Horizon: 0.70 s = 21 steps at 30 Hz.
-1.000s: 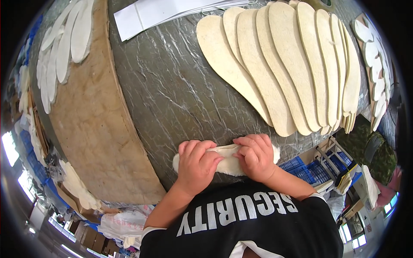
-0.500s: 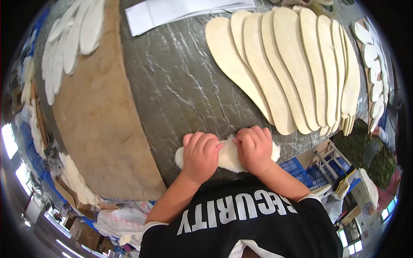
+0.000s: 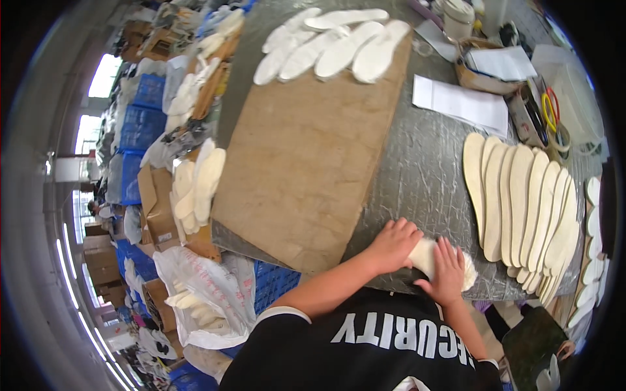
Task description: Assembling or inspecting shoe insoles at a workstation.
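A white fleecy insole (image 3: 425, 255) lies on the dark, plastic-covered table near its front edge, under both hands. My left hand (image 3: 395, 247) is closed over its left end, with the fingertips curled at the far side. My right hand (image 3: 446, 270) lies flat across the right part, fingers stretched out and thumb apart, pressing on the fleece. The insole's right end shows beyond that hand; the fingers hide much of the rest. To the right, a fanned row of cream insoles (image 3: 518, 202) overlaps on the table.
A brown board (image 3: 300, 169) covers the table's left part, with white insoles (image 3: 339, 49) at its far end. White paper sheets (image 3: 460, 104), a box (image 3: 486, 75) and scissors (image 3: 551, 111) lie at the far right. A white bag (image 3: 215, 293) and blue crates (image 3: 140, 124) stand left.
The view has swung left, showing more of the board and the shelves. My right hand has gone from a curled grip to lying flat; my left hand stays on the insole.
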Motion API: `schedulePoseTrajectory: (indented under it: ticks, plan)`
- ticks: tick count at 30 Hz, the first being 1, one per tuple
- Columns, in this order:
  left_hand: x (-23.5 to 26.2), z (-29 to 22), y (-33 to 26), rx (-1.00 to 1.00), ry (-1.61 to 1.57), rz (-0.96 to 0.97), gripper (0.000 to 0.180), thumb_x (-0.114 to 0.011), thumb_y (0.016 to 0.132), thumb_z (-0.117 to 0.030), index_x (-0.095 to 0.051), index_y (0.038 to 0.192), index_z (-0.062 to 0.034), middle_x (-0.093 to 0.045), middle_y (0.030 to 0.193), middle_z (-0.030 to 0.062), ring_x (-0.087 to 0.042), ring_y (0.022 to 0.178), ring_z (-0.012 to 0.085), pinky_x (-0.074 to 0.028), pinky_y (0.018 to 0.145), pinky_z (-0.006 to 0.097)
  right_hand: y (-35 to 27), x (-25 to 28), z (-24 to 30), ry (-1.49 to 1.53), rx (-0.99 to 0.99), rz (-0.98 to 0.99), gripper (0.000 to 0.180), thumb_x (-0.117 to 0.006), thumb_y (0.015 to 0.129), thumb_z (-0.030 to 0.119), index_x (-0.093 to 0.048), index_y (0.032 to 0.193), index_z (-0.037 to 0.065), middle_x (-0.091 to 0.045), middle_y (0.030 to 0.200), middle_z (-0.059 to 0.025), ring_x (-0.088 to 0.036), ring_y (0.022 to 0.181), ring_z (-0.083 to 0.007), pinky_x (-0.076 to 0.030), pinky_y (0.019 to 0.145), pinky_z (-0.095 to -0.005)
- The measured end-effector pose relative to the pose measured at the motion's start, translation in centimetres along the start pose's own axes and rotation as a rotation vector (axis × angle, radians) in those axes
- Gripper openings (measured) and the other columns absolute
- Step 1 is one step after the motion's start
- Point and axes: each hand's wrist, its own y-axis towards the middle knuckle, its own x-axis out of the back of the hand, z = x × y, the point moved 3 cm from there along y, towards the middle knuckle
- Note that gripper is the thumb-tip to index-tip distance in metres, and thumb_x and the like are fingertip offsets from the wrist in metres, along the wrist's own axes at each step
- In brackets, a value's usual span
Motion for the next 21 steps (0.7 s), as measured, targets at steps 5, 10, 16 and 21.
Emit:
schedulePoseTrajectory:
  ticks: [5,10,16,21]
  plan:
    - [-0.4,0.0,1.3,0.174,-0.02,0.278,0.054,-0.082,0.063,-0.024,-0.059,0.106,-0.0023,-0.062,0.105,0.0143,-0.057,0.101,0.0324,-0.046,0.084,0.042,-1.4,0.4,-2.9,0.929,-0.208,-0.529,0.047,-0.05,0.095,0.03,-0.054,0.121,-0.008,-0.056,0.129,-0.0217,-0.057,0.116,-0.0322,-0.041,0.102,-0.0435]
    - [3.4,0.9,-3.6,0.233,-0.254,0.347,0.036,-0.075,0.072,-0.017,-0.063,0.102,-0.0028,-0.066,0.098,0.0172,-0.062,0.096,0.0351,-0.048,0.082,0.043,-1.6,2.2,-2.5,1.367,-0.202,-0.487,0.037,-0.042,0.1,0.021,-0.055,0.119,-0.009,-0.059,0.121,-0.0209,-0.06,0.109,-0.0289,-0.045,0.099,-0.0396]
    - [20.1,6.9,-23.0,0.601,-0.203,-0.509,0.024,-0.055,0.086,-0.006,-0.064,0.108,-0.0037,-0.064,0.105,0.0152,-0.061,0.097,0.0286,-0.047,0.084,0.033,-2.8,2.0,0.4,1.222,-0.329,-0.499,0.022,-0.05,0.097,0.013,-0.062,0.105,-0.004,-0.068,0.095,-0.0123,-0.064,0.089,-0.0208,-0.05,0.086,-0.0341]
    - [30.7,15.0,-33.1,0.54,0.799,-0.778,0.021,-0.056,0.075,0.0,-0.064,0.094,-0.0039,-0.06,0.096,0.0158,-0.054,0.096,0.0364,-0.044,0.086,0.045,-1.2,3.6,3.2,0.763,-0.417,-0.32,0.015,-0.058,0.089,0.009,-0.066,0.095,-0.002,-0.069,0.091,-0.0116,-0.065,0.084,-0.0187,-0.05,0.077,-0.0294]
